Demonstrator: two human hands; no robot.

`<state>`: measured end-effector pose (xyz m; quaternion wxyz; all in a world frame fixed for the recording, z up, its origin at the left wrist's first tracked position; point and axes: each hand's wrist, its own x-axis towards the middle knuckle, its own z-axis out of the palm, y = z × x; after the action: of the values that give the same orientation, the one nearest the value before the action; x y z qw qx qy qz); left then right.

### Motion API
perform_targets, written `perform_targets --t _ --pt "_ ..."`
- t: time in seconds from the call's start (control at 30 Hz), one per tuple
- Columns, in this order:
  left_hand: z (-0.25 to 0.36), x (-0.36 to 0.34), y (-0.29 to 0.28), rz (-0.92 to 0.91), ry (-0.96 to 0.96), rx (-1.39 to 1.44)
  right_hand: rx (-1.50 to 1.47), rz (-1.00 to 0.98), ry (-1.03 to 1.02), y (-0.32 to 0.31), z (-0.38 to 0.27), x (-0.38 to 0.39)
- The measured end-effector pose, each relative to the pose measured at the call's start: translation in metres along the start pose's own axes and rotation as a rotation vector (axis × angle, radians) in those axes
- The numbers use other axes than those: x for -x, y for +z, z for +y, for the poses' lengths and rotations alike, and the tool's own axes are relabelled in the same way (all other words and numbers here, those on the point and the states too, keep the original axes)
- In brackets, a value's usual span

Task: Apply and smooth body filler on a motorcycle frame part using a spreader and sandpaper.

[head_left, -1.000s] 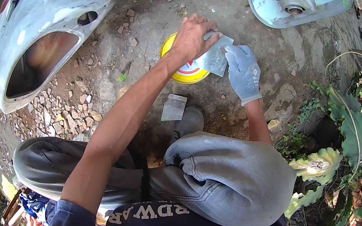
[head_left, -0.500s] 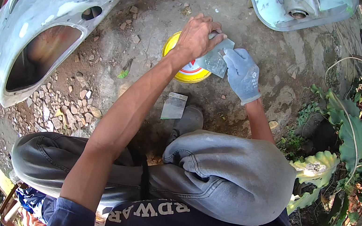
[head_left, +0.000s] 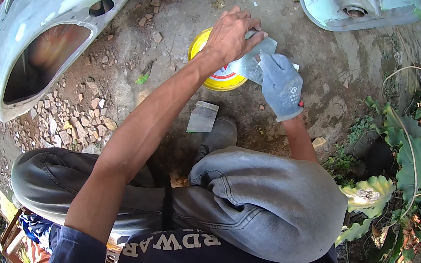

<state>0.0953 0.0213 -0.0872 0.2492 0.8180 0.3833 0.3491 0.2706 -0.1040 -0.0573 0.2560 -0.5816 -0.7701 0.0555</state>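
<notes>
The left hand (head_left: 231,35) pinches a sheet (head_left: 249,67) over the yellow tin (head_left: 227,85); the gloved right hand (head_left: 282,88) meets the sheet, grip unclear.

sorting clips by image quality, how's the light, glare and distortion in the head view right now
Head view: daylight shows the left hand and gloved right hand clearly; small spots among the right-side foliage look washed out; fisheye bending and black corners mark the rim.

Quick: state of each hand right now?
Left hand: closed on the translucent sheet.
Right hand: gloved, closed at the sheet's edge; what it grips, if anything, cannot be told.
</notes>
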Motion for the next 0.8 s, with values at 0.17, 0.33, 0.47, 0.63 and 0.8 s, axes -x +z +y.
perform_targets --t 0.17,0.33,0.47,0.63,0.8 --pt "0.001 0.000 0.000 -0.062 -0.020 -0.009 0.125 -0.058 -0.056 -0.008 0.000 -0.010" --pt "0.000 -0.001 0.000 -0.011 0.002 -0.021 0.076 -0.050 -0.003 -0.006 -0.020 0.013" --pt "0.002 -0.004 -0.003 -0.085 -0.047 -0.011 0.191 -0.105 -0.032 -0.005 -0.002 -0.004" --pt "-0.001 0.000 0.002 -0.031 -0.008 -0.010 0.155 -0.040 -0.029 -0.002 -0.018 0.019" --pt "0.000 -0.004 0.000 -0.064 -0.041 -0.011 0.131 -0.018 0.034 -0.005 -0.022 0.009"
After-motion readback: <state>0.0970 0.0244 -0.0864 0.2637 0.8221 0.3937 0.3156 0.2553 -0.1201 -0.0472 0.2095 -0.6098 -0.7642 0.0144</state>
